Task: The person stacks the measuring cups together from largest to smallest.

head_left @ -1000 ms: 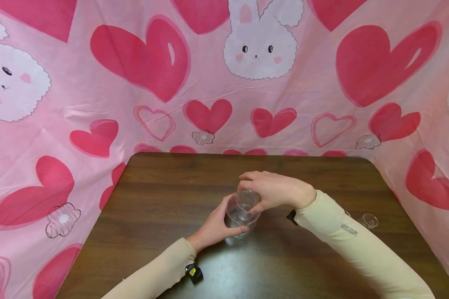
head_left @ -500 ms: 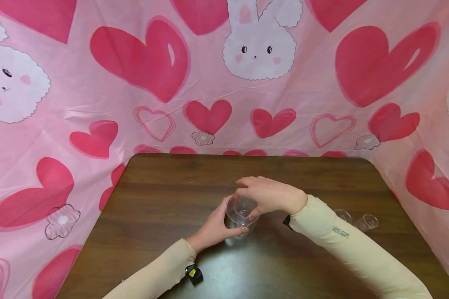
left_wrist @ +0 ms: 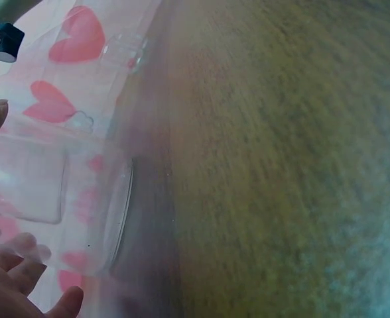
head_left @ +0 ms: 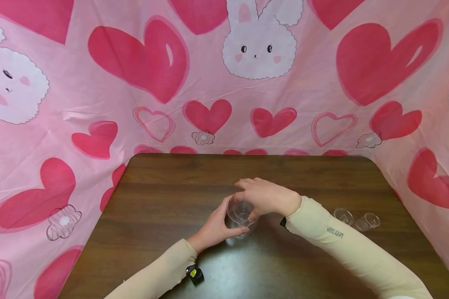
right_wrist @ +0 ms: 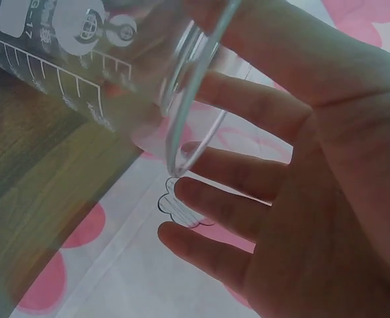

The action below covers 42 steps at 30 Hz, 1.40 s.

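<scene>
My left hand [head_left: 214,225] grips a large clear beaker [left_wrist: 95,212] by its side, thumb toward me and fingers round the far side. The beaker stands upright on the table, with white measuring marks and print on its wall [right_wrist: 42,83] in the right wrist view. A smaller clear beaker [left_wrist: 26,179] sits inside it. Over the mouth, my right hand [head_left: 269,197] pinches the smaller beaker's rim between thumb and forefinger, its other fingers spread out beyond the large rim.
Two more small clear beakers stand to the right on the brown wooden table [head_left: 172,182]: one with white print [head_left: 343,216], and a narrower one [head_left: 368,222] beside it, close to my right sleeve [head_left: 359,245]. A pink heart-patterned cloth [head_left: 209,74] surrounds the table.
My right hand has lowered the smaller beaker deeper into the large one and shifted slightly left. The right sleeve has moved off the small beakers, so both show now. The left hand stays put.
</scene>
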Available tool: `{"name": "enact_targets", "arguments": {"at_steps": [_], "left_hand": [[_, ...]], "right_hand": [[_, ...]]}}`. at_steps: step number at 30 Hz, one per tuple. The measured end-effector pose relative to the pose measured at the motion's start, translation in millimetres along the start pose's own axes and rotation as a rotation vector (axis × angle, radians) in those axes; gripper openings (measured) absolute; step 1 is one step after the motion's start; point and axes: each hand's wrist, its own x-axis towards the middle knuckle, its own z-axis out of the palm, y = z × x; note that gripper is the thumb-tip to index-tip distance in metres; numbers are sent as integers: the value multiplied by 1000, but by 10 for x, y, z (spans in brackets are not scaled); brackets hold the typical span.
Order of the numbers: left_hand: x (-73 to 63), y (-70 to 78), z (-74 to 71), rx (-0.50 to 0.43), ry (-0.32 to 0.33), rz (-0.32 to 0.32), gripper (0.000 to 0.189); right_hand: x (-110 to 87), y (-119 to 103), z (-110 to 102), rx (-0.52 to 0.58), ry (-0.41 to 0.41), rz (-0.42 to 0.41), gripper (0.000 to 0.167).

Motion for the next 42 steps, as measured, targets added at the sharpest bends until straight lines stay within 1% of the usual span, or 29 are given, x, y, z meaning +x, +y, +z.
{"name": "enact_targets", "arguments": {"at_steps": [5, 12, 20, 25, 33, 37, 42], "left_hand": [[5, -9, 11, 10, 6, 0, 96], [6, -15, 14, 20, 7, -11, 97], [-11, -31, 29, 38, 12, -10, 96], [-13, -34, 19, 29, 9, -6, 96], [-13, -31, 10, 43, -1, -16, 96], [-14, -27, 12, 38, -7, -21, 96], [-21, -23, 13, 31, -6, -21, 97]], "right_hand": [[36, -28, 36, -30, -16, 13, 53], [80, -57, 100, -150, 16, -16, 50], [85, -88, 161, -257, 28, -7, 54], [92, -100, 201, -275, 42, 1, 53], [96, -111, 249, -326, 64, 3, 56], [93, -122, 252, -350, 71, 8, 57], [83, -135, 241, -353, 72, 16, 59]]}}
